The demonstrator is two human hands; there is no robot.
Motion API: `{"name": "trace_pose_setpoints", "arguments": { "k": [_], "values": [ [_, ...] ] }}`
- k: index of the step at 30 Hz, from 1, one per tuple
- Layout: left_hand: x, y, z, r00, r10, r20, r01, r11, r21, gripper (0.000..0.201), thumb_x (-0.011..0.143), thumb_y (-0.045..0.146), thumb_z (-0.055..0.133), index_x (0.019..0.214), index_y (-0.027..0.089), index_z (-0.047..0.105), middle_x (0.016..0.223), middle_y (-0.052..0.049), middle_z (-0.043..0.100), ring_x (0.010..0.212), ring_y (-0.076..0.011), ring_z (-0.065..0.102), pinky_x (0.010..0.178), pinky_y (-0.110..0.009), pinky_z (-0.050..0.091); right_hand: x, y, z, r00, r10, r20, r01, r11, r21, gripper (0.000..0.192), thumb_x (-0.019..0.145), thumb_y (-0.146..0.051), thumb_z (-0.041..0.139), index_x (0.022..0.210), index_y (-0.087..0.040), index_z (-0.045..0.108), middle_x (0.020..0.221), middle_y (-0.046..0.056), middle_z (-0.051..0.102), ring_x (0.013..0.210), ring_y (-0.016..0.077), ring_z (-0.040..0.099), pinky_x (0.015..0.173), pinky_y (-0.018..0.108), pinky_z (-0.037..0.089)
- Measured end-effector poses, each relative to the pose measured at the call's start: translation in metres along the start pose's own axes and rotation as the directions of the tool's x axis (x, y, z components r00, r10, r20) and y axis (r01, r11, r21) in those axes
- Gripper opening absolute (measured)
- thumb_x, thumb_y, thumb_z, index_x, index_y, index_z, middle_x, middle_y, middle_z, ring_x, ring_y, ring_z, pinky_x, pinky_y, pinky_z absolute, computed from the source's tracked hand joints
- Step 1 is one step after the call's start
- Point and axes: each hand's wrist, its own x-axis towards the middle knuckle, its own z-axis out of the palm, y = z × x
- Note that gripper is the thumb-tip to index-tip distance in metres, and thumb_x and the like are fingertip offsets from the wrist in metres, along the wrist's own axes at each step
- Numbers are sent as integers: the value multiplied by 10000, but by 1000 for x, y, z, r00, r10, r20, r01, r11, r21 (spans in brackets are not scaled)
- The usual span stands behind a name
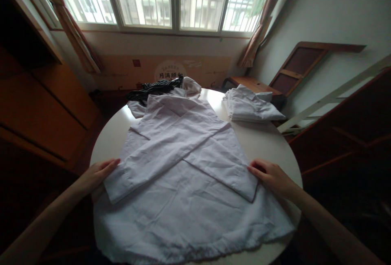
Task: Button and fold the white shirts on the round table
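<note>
A white long-sleeved shirt [180,199] lies spread out, its two sleeves folded across each other over the body. Its gathered hem hangs toward me at the near table edge. My left hand [104,171] pinches the garment's left side beside a sleeve cuff. On the opposite side, the thumb and fingers of my right hand [269,173] are closed on the edge by the other cuff. The fabric shows light creases, and the fingertips are partly hidden against it.
The shirt rests on a round white table [106,138]. Folded white clothes [249,104] are stacked at the far right. A dark striped garment [155,87] lies crumpled with pale cloth at the far left. A wooden chair [299,67] stands behind, below a wide window.
</note>
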Motion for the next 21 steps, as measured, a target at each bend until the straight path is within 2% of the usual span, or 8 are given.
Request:
{"name": "trace_pose_setpoints", "arguments": {
  "k": [3,5,8,10,12,16,19,21],
  "values": [
    [3,9,3,998,32,47,-31,999,-30,584,618,745,441,682,194,625,686,-18,637,705,-220,588,605,-275,469,0,2,4,999,-11,-44,9,999,-34,324,775,-490,429,635,-223,546,665,36,638,634,193,594,601,287,433],
    [4,10,5,998,63,11,-63,998,-8,571,620,741,438,674,196,602,657,-15,620,684,-211,582,594,-272,461,-1,5,8,997,-24,-69,20,998,-55,303,782,-462,417,628,-226,528,661,37,627,626,192,589,603,293,433],
    [3,5,11,988,90,-129,-82,994,66,553,632,722,429,728,197,573,707,-39,619,682,-214,586,613,-295,466,-2,8,15,984,-10,-176,-5,996,-84,248,751,-443,449,660,-222,517,706,55,618,640,193,585,611,297,438],
    [1,1,16,954,116,-276,-79,987,142,553,632,698,443,820,192,562,815,-74,624,729,-230,595,667,-327,477,-4,9,17,957,42,-289,-70,994,-87,241,704,-447,505,739,-210,535,764,72,622,659,195,590,613,294,443],
    [-2,0,20,927,119,-354,-48,978,205,580,638,676,453,924,181,548,892,-99,619,777,-248,604,709,-350,478,-4,8,17,945,113,-306,-143,987,-78,276,682,-455,540,799,-205,550,742,61,623,634,191,591,584,283,434],
    [-5,5,17,978,3,-209,52,966,255,597,679,642,445,1055,185,529,797,-58,631,734,-256,629,641,-327,466,-2,4,12,975,178,-134,-198,968,-152,239,746,-435,499,653,-217,533,599,23,603,561,176,569,526,257,369],
    [0,11,9,996,7,-89,16,967,253,591,690,623,437,1070,180,538,749,-44,633,740,-253,638,637,-305,462,-6,-5,12,979,181,-91,-198,954,-226,242,773,-395,478,625,-209,526,635,41,630,574,175,567,526,257,341],
    [6,11,3,997,26,-68,-8,967,254,558,699,592,439,1064,185,550,794,-54,649,776,-250,643,653,-296,463,-20,-16,15,984,173,-39,-178,958,-227,216,774,-356,480,635,-202,545,655,46,642,582,172,562,531,255,343]
  ]
}}
